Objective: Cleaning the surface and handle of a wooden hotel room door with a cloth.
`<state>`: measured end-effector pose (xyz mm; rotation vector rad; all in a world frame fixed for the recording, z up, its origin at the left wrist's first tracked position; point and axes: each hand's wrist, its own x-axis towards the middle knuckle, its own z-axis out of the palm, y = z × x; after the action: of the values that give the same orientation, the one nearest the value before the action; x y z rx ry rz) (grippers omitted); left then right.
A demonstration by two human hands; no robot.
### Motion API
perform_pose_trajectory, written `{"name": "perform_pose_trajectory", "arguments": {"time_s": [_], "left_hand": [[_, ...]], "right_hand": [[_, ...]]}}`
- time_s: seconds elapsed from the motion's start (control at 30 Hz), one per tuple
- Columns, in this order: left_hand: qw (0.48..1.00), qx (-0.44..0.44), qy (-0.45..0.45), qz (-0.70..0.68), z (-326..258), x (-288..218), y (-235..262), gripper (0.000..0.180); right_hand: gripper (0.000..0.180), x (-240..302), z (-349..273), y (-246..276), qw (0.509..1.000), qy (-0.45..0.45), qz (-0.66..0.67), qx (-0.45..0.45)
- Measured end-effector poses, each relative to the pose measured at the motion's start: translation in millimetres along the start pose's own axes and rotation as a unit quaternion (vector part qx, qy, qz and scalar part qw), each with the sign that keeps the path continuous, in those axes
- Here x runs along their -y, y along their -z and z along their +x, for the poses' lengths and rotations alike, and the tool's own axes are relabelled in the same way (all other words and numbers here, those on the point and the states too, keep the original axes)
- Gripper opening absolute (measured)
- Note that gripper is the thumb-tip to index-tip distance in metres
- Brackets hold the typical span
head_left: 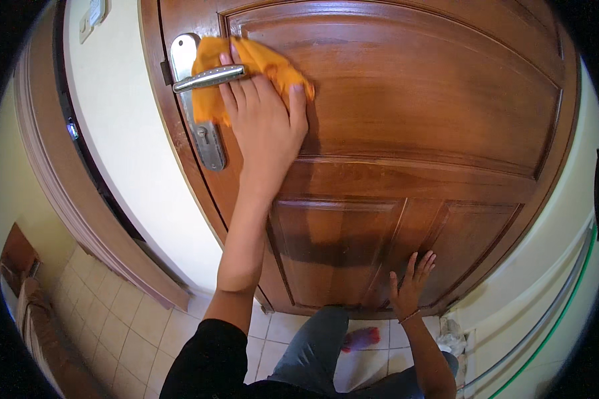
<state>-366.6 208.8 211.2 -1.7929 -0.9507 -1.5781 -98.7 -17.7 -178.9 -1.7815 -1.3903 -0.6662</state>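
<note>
My left hand [266, 123] reaches up to the door's left side and presses an orange cloth [273, 60] against the wood and the metal handle plate [209, 149]. Its fingers pass behind the silver lever handle [209, 78], so the fingertips are partly hidden; the thumb lies to the right on the cloth. Low on the right, my right hand [411, 286] is open with fingers spread, at the lower panel of the brown wooden door [406, 100]. It holds nothing, and whether its palm touches the wood I cannot tell.
White wall [120, 100] runs left of the door, with another door frame [90, 179] beyond it. Grey and green hoses [566, 306] curve along the right wall. A purple and red item [361, 339] lies on the tiled floor [289, 327] by my leg, and a clear plastic bag [451, 338] sits in the corner.
</note>
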Motion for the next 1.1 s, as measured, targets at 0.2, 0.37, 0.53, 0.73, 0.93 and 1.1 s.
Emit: {"name": "perform_pose_trajectory", "arguments": {"time_s": [0.2,0.37,0.53,0.73,0.93,1.1], "left_hand": [[0.989,-0.130,-0.062,-0.035,45,2,3,0.074],[0.997,-0.046,-0.049,-0.023,0,6,8,0.063],[0.999,-0.007,-0.030,-0.033,-90,-5,14,0.058],[0.998,0.035,-0.029,-0.038,-71,3,14,0.059],[0.989,-0.104,-0.090,-0.055,25,7,10,0.069],[0.996,-0.050,-0.052,-0.057,-2,2,7,0.075]], "right_hand": [[0.078,7,1,5,1.000,-0.004,0.007,0.012],[0.077,6,4,3,1.000,-0.002,-0.006,0.012],[0.076,7,6,0,1.000,0.001,0.001,0.003],[0.077,7,3,2,1.000,-0.010,0.008,0.015],[0.078,4,0,2,1.000,-0.014,-0.001,0.017],[0.078,3,-1,1,1.000,-0.009,0.003,0.019]]}}
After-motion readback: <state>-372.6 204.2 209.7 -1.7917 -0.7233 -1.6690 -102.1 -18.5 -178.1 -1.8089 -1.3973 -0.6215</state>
